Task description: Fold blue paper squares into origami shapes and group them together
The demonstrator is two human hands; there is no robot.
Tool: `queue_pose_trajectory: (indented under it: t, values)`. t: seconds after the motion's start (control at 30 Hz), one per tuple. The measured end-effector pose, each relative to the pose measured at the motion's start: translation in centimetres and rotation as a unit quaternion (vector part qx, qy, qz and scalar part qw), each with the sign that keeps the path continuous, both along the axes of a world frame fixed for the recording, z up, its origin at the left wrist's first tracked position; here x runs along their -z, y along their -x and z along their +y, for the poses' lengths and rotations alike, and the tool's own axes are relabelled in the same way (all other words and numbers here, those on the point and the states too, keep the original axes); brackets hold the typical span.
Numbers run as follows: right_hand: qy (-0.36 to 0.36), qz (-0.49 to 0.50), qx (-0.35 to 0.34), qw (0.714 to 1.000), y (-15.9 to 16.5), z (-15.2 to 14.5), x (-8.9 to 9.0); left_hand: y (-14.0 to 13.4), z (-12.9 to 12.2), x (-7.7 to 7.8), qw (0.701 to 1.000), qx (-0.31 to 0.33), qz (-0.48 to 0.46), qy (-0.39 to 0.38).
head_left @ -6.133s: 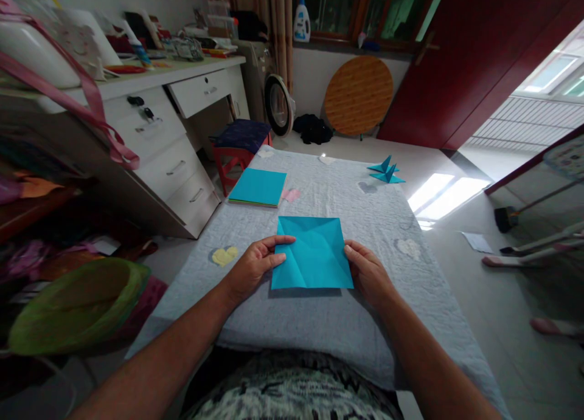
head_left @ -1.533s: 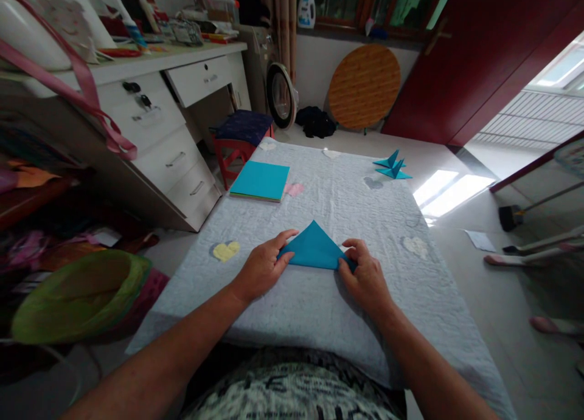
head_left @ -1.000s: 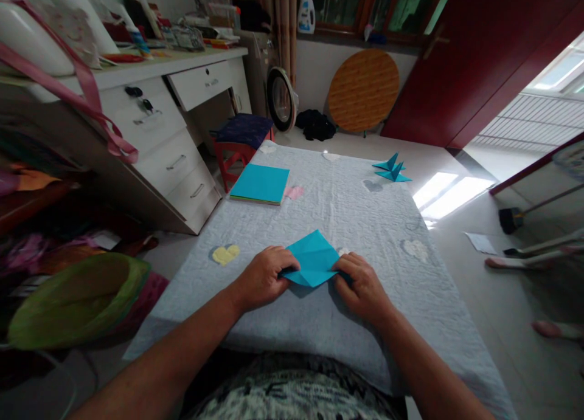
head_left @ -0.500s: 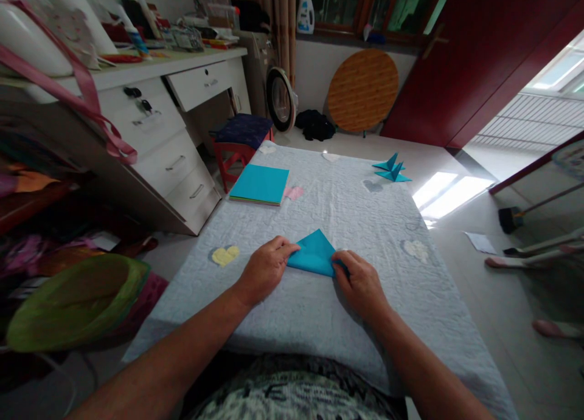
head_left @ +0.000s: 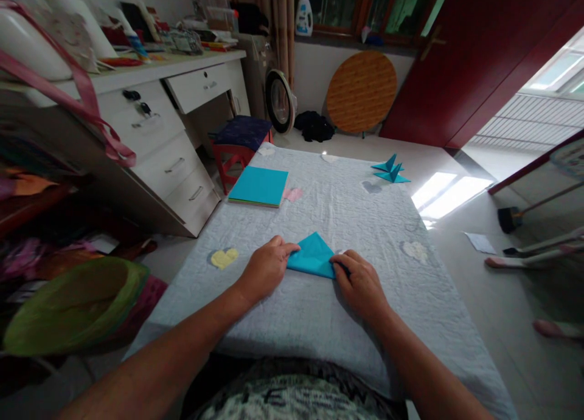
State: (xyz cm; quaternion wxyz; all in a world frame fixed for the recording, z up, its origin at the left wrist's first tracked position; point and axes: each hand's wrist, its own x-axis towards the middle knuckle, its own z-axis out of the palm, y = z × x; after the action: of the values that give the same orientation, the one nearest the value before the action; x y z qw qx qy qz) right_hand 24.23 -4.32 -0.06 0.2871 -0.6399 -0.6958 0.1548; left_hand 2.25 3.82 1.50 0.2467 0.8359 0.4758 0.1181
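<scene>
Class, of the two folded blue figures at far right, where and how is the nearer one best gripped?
Probably pinch the nearer figure by its raised fin, coming from above and the near side: the fin stands up between low, spread points, while the other figure sits close behind.

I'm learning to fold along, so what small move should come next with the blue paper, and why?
Probably run the right hand along the near edge of the blue paper to press it flat: that straight edge spans both hands, no finger covers its middle, and the left hand is holding the other side.
</scene>
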Motion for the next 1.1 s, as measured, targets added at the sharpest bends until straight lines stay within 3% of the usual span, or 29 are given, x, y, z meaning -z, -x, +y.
queue_pose_trajectory:
  t: [0.17, 0.37, 0.6, 1.1]
  values:
    - [-0.005, 0.023, 0.003, 1.000, -0.2, 0.1, 0.0, -0.3, 0.2, -0.5, 0.999, -0.001, 0.036, 0.009]
    - [-0.005, 0.012, 0.007, 1.000, -0.3, 0.4, -0.1, -0.5, -0.3, 0.3, 0.995, -0.001, 0.085, -0.047]
    - [-0.003, 0.001, 0.014, 1.000, -0.1, 0.4, -0.1, -0.3, -0.4, 0.9, 0.992, 0.012, 0.087, -0.093]
    - [0.001, -0.013, 0.012, 1.000, -0.1, 0.5, -0.2, -0.7, -0.8, 0.6, 0.982, 0.022, 0.125, -0.139]
